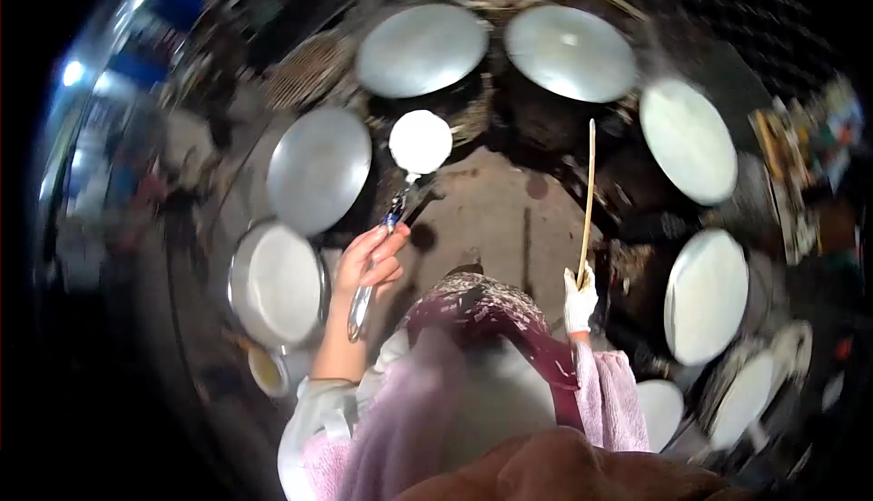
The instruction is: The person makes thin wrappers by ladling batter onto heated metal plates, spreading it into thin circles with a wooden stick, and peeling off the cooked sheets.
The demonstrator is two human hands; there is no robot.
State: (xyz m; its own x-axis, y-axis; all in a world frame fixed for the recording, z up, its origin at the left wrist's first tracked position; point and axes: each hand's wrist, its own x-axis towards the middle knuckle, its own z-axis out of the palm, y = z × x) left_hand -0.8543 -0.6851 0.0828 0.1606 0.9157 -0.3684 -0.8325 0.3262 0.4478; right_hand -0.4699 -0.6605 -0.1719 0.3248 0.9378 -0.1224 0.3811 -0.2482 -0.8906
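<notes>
My left hand (371,260), bare, is closed around the metal handle of a ladle (361,308). The ladle's round bowl is full of white batter (421,142) and is held out ahead, apart from the pans. A white glove covers my right hand (580,301), which grips a thin wooden stick (589,201) pointing forward. To the left of my left hand stands a wide metal pot (234,285) with white liquid (289,287) in it. On the right, a round pan (707,296) has a pale white surface, and another like it (688,142) lies farther forward.
Silvery round pans or lids (423,51) (571,54) (320,171) curve around the front and left. A small yellowish bowl (266,371) sits by the pot. More pale discs (659,413) (741,401) lie at the lower right. A woven round tray (311,69) is at the back left.
</notes>
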